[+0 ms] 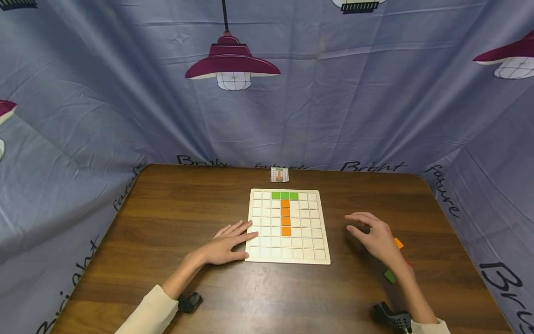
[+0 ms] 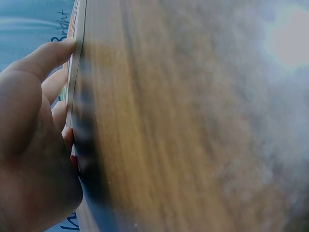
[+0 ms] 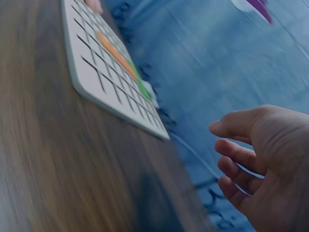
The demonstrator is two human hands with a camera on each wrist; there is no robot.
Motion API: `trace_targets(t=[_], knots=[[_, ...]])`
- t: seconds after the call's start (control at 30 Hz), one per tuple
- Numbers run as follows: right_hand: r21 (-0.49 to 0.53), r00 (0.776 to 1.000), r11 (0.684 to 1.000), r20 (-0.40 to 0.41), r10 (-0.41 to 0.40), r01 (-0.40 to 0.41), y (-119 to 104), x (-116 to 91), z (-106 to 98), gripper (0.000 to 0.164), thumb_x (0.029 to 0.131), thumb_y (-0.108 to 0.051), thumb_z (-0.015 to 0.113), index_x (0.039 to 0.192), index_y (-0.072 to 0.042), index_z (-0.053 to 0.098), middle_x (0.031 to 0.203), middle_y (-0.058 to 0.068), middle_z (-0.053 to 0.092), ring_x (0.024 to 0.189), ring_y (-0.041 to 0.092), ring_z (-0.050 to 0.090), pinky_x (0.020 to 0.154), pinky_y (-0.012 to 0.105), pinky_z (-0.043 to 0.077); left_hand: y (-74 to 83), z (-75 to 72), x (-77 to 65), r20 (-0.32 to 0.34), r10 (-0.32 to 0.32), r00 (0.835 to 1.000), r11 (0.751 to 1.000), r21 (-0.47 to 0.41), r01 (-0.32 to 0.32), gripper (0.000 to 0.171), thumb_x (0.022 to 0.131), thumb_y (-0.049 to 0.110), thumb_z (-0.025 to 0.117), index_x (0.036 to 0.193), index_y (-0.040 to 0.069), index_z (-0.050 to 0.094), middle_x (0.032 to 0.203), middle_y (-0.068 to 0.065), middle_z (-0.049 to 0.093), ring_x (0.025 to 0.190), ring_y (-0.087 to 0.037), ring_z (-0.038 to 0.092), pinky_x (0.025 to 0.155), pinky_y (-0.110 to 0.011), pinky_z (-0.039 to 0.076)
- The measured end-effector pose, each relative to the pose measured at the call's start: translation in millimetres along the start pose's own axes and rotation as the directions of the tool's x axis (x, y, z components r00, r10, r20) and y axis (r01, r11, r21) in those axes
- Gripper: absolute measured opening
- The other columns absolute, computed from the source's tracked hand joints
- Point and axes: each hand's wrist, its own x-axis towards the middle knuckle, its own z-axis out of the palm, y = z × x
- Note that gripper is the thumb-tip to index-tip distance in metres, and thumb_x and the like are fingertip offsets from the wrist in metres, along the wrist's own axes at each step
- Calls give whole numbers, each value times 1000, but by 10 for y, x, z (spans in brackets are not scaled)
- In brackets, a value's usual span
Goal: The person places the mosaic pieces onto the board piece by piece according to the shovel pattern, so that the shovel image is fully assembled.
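A pale square grid board (image 1: pixel 308 254) lies on the table. Three green tiles (image 1: pixel 285 195) fill cells in its far row, and a column of several orange tiles (image 1: pixel 285 212) runs from them toward the near side. My left hand (image 1: pixel 225 246) rests against the board's left edge with fingers spread, some fingertips on top. To the right of the board, my right hand (image 1: pixel 377 239) is above the table, its fingers bent loosely and apart from the thumb. In the right wrist view nothing shows between the fingers of that hand (image 3: pixel 270 154).
Under and beside the right forearm lie a loose orange tile (image 1: pixel 398 242), a green tile (image 1: pixel 389 276) and a red piece (image 1: pixel 410 265), mostly hidden. A small card (image 1: pixel 279 175) with a grid pattern is at the table's far edge. A blue-grey curtain (image 1: pixel 313 116) hangs behind.
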Motion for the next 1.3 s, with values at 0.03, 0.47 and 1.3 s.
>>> trace_targets(t=[0.03, 0.47, 1.3], knots=[[-10, 1000, 1000, -15, 6, -6, 40, -37, -60, 30, 90, -11, 76, 119, -6, 72, 123, 13, 65, 113, 38, 58, 85, 51, 49, 2, 0, -1, 0, 0, 1000, 1000, -1, 0, 60, 101, 41, 56, 155, 20, 41, 165, -10, 19, 150, -37, 10, 114, -62, 11], [-102, 972, 968, -71, 223, -229, 635, -475, -512, 40, 94, -25, 72, 127, -3, 67, 126, 20, 61, 104, 33, 61, 74, 24, 47, 0, 7, -20, 7, -9, 1000, 1000, 4, 9, 60, 100, 40, 57, 154, 19, 41, 164, -10, 20, 150, -36, 11, 114, -62, 11], [-145, 951, 940, -19, 308, -307, 899, -593, -496, 43, 92, -22, 74, 123, 6, 65, 112, 29, 60, 97, 40, 59, 74, 48, 45, -5, 1, -3, 8, -10, 1000, 1000, 3, 10, 61, 101, 42, 56, 156, 20, 39, 165, -9, 18, 150, -36, 9, 114, -63, 10]])
